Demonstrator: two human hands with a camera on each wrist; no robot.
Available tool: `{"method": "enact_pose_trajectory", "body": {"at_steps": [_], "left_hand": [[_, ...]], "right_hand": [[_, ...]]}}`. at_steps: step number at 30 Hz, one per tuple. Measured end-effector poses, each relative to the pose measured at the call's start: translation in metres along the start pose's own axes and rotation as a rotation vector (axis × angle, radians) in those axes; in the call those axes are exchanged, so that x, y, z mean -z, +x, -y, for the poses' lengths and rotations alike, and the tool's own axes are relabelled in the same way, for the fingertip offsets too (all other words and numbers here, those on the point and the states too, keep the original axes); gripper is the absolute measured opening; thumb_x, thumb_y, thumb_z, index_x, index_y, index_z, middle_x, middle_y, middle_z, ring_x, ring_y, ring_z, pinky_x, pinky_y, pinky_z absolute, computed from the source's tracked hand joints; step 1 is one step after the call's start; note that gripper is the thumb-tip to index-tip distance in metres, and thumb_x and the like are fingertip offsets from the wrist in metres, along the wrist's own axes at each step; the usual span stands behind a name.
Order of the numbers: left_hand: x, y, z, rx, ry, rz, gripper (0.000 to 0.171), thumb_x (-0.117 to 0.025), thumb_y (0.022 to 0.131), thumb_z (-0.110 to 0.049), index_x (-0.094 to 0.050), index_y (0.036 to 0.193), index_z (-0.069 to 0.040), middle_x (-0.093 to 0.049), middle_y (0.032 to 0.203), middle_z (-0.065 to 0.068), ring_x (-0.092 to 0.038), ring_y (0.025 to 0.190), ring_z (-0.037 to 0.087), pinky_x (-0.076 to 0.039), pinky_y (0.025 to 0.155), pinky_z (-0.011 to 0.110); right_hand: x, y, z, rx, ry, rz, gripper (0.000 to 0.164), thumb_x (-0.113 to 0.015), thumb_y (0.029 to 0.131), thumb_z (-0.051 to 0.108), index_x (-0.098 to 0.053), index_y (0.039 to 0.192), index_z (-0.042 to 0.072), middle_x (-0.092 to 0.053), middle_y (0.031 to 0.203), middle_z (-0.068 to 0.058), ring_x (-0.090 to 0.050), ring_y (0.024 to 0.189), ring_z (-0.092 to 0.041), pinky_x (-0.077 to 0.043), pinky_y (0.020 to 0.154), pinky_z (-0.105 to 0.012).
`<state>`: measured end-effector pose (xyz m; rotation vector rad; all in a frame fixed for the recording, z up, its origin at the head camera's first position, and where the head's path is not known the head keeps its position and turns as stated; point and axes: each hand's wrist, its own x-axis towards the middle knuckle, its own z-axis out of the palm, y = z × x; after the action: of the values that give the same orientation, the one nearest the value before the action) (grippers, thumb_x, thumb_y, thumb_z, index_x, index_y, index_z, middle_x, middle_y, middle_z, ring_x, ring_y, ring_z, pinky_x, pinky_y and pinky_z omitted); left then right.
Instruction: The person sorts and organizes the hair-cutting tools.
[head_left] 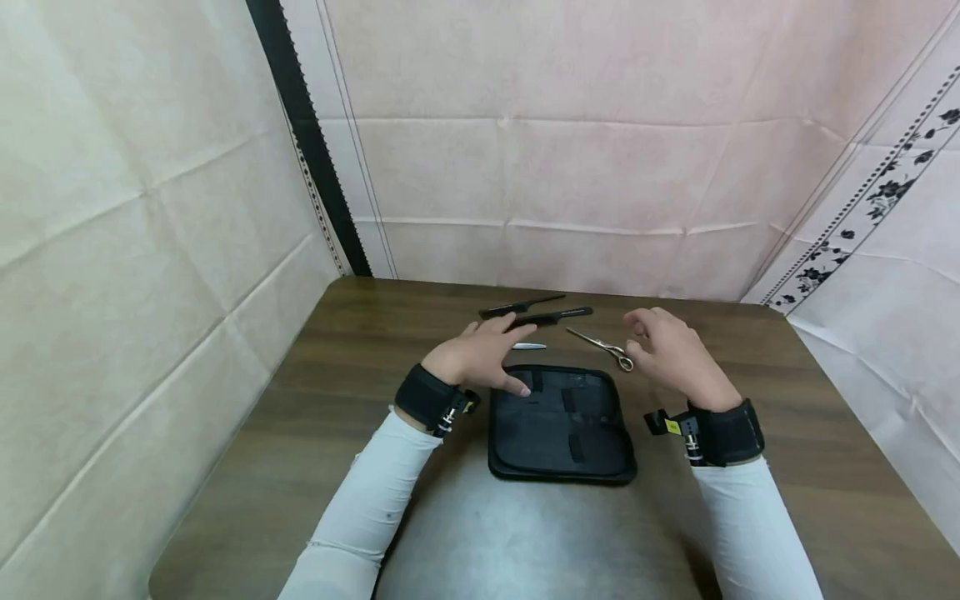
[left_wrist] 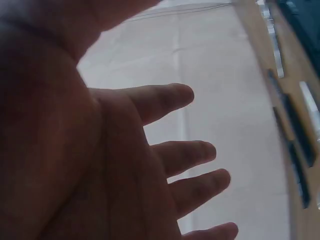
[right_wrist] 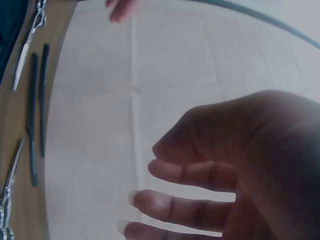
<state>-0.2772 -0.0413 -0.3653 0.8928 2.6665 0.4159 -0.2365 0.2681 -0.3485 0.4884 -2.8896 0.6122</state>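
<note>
My left hand (head_left: 480, 354) hovers with fingers spread above the upper left corner of an open black zip case (head_left: 558, 425). Nothing is in its palm in the left wrist view. My right hand (head_left: 671, 350) hangs loosely curled in the air, right of a pair of scissors (head_left: 600, 343), holding nothing. Two black combs (head_left: 555, 317) (head_left: 517, 308) lie behind the case. Silver blades (head_left: 531, 346) show beside the left fingers, the rest hidden by that hand; the right wrist view shows these as a second pair of scissors (right_wrist: 29, 45).
The case lies on a brown wooden table (head_left: 300, 433), with dark elastic loops (head_left: 576, 446) inside. Pale cloth sheets (head_left: 570, 167) hang behind and at both sides of the table. Each wrist wears a black strap with a small camera.
</note>
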Motion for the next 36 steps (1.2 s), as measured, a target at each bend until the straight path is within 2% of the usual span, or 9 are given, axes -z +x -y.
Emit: {"method": "enact_pose_trajectory", "body": {"at_steps": [6,9,12,18,23,30,36], "left_hand": [[-0.030,0.012,0.002,0.028,0.122,0.081,0.098,-0.075,0.088,-0.061,-0.025,0.166,-0.029,-0.018,0.174,0.012,-0.022,0.160,0.033,-0.019,0.127,0.060],[-0.046,0.012,0.003,0.061,0.196,0.106,0.099,-0.073,0.087,-0.066,-0.028,0.165,-0.026,-0.020,0.173,0.014,-0.024,0.159,0.035,-0.020,0.127,0.059],[-0.057,0.007,0.006,0.079,0.239,0.117,0.100,-0.073,0.085,-0.069,-0.030,0.165,-0.026,-0.021,0.173,0.013,-0.023,0.159,0.034,-0.019,0.128,0.059],[-0.064,-0.005,0.027,0.084,0.226,0.130,0.101,-0.071,0.084,-0.072,-0.031,0.165,-0.027,-0.020,0.173,0.013,-0.022,0.160,0.034,-0.019,0.127,0.060],[-0.074,-0.010,0.039,0.061,0.200,0.125,0.100,-0.068,0.086,-0.073,-0.028,0.165,-0.028,-0.022,0.173,0.014,-0.025,0.158,0.036,-0.024,0.125,0.060],[-0.076,-0.010,0.037,0.048,0.247,0.095,0.101,-0.068,0.085,-0.075,-0.031,0.165,-0.026,-0.026,0.171,0.016,-0.030,0.156,0.037,-0.030,0.123,0.058],[-0.078,-0.010,0.035,0.055,0.270,0.094,0.100,-0.069,0.085,-0.074,-0.032,0.164,-0.027,-0.027,0.170,0.016,-0.032,0.155,0.036,-0.032,0.122,0.057]], "right_hand": [[-0.010,0.010,-0.022,-0.070,0.045,-0.016,0.032,-0.060,0.098,0.011,-0.062,0.124,-0.008,-0.061,0.120,-0.029,-0.059,0.113,-0.044,-0.050,0.091,-0.058],[-0.013,0.013,-0.033,-0.114,0.061,0.016,0.032,-0.060,0.099,0.012,-0.062,0.123,-0.009,-0.062,0.120,-0.030,-0.060,0.113,-0.045,-0.050,0.092,-0.059],[-0.015,0.015,-0.042,-0.152,0.072,0.064,0.031,-0.060,0.100,0.014,-0.062,0.122,-0.008,-0.064,0.121,-0.031,-0.061,0.112,-0.045,-0.052,0.091,-0.058],[-0.016,0.019,-0.054,-0.182,0.067,0.118,0.034,-0.063,0.101,0.017,-0.061,0.124,-0.009,-0.063,0.123,-0.033,-0.060,0.114,-0.047,-0.051,0.093,-0.061],[-0.025,0.020,-0.066,-0.221,0.049,0.150,0.040,-0.061,0.102,0.019,-0.058,0.130,-0.010,-0.060,0.129,-0.035,-0.057,0.121,-0.050,-0.049,0.098,-0.064],[-0.040,0.021,-0.080,-0.268,-0.027,0.132,0.046,-0.063,0.100,0.023,-0.057,0.134,-0.008,-0.060,0.129,-0.033,-0.057,0.121,-0.050,-0.050,0.093,-0.065],[-0.059,0.027,-0.096,-0.248,0.006,0.160,0.044,-0.068,0.098,0.022,-0.059,0.129,-0.008,-0.065,0.121,-0.032,-0.064,0.109,-0.045,-0.054,0.087,-0.060]]}}
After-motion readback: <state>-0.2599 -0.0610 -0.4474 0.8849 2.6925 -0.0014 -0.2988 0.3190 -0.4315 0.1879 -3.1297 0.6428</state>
